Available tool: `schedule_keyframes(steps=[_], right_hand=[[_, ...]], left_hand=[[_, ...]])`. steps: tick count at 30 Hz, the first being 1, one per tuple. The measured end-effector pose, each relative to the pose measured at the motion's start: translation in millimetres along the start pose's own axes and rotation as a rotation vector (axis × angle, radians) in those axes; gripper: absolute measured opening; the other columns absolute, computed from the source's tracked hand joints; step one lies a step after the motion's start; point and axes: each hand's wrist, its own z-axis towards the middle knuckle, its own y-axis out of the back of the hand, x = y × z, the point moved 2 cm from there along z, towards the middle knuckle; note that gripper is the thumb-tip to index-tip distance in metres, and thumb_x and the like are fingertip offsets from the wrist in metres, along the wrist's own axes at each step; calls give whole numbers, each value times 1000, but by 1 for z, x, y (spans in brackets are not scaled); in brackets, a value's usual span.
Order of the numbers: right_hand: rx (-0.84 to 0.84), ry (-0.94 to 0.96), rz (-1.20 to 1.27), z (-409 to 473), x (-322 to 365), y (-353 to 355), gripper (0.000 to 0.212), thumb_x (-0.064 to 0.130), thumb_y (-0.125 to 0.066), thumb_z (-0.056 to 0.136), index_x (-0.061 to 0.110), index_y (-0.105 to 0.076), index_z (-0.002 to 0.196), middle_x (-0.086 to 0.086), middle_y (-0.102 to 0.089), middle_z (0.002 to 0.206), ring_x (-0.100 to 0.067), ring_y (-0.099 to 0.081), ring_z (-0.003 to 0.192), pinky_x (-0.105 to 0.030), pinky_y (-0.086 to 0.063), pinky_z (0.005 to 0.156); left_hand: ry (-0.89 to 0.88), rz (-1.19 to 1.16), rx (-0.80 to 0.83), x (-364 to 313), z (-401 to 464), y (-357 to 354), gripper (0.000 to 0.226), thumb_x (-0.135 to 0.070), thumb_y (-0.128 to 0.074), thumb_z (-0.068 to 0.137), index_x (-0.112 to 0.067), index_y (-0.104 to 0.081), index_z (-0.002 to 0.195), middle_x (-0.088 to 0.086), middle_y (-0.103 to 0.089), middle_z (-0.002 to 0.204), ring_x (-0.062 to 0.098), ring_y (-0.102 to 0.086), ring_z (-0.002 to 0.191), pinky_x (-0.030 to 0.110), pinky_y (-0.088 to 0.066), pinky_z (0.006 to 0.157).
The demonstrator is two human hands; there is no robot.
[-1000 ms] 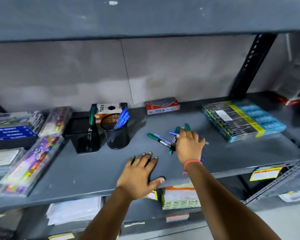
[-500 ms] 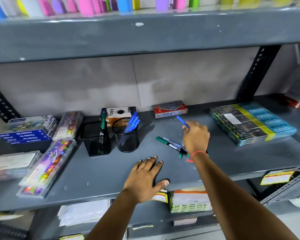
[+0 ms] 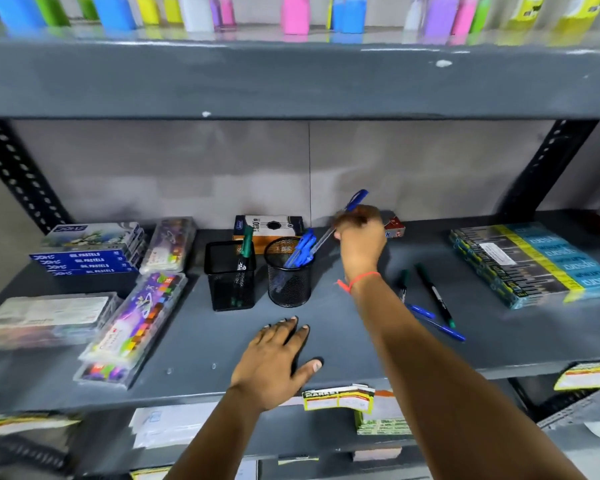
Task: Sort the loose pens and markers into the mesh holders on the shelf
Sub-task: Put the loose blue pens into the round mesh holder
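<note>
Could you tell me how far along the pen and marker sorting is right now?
Partly done. The round mesh holder already holds several blue pens, and the square holder has a green marker. The right hand holds a blue pen angled toward the round holder. Two markers and two blue pens remain loose on the shelf.

Grey metal shelving (image 3: 291,81) (pale wall (image 3: 187,168) behind)

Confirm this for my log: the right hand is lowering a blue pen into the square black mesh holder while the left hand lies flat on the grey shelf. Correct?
Not quite. In the head view, the right hand lowers the blue pen into the round black mesh holder, which already holds blue pens; the square black mesh holder has a green marker. The left hand lies flat on the grey shelf.
</note>
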Motion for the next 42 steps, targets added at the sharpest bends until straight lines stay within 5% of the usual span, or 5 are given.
schedule_keyframes(steps=[7,19,31,34,42], right_hand=[[13,138,-156,3,9,-9,22,-1,-51,81,14,-37,90,-5,-52,64,-26,-51,62,-25,-42,58],[120,-50,-339,-4,-31,18,23,8,-55,88,7,-66,108,-14,-71,110,-25,-63,91,-25,-47,82],[18,-61,-1327,-5,-86,129,34,11,-43,88,10,-55,120,-14,-51,130,-34,-42,122,-44,-39,98],[51,-78,-1356,0,-84,134,38,12,-44,86,11,-57,122,-12,-50,130,-33,-41,123,-44,-39,97],[104,-154,-1301,11,-81,141,33,15,-51,86,16,-58,119,-12,-52,130,-31,-40,125,-43,-33,100]], left_hand=[[-6,20,1,1,1,-2,86,-70,-2,70,-25,-19,142,3,-18,155,19,-15,140,34,-5,115],[-9,41,0,1,0,-3,97,-79,9,65,-26,-18,142,2,-17,155,20,-15,140,34,-5,115],[-52,6,98,-31,15,-7,102,-81,5,65,-19,-12,144,6,-9,156,21,-5,142,36,-2,115],[-44,9,120,-49,24,-12,75,-64,-21,87,-17,-9,144,7,-6,156,21,-1,142,39,1,116],[-38,14,36,-50,26,-18,94,-70,1,66,-19,-12,144,4,-10,156,20,-4,142,37,0,116]])
